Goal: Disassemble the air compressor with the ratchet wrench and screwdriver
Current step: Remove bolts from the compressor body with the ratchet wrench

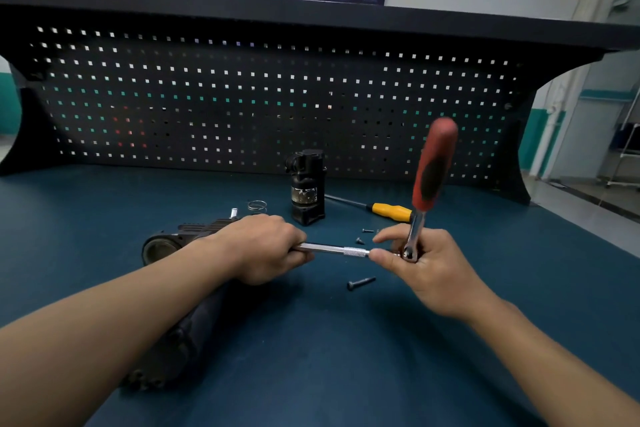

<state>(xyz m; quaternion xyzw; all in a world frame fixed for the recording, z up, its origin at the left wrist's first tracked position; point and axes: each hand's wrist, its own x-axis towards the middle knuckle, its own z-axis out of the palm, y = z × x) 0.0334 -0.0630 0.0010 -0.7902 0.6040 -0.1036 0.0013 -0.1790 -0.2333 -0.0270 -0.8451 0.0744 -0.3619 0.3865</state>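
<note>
My right hand (426, 270) grips the head of the ratchet wrench (434, 166), whose red and black handle points up and away. My left hand (266, 246) holds the far end of a silver extension bar (332, 249) that runs level from the wrench head to the left. The black air compressor body (166, 246) lies on the blue mat (346, 357) under my left forearm, largely hidden by it. A removed black compressor part (307, 187) stands upright behind. The yellow-handled screwdriver (389, 211) lies behind my right hand.
A long dark bolt (360, 283) lies below the bar. Small screws (360, 240) sit between the hands, with another screw (367, 230) beyond. A wire spring ring (257, 205) and a small silver socket (234, 212) lie beyond my left hand. A black pegboard (242, 100) backs the bench.
</note>
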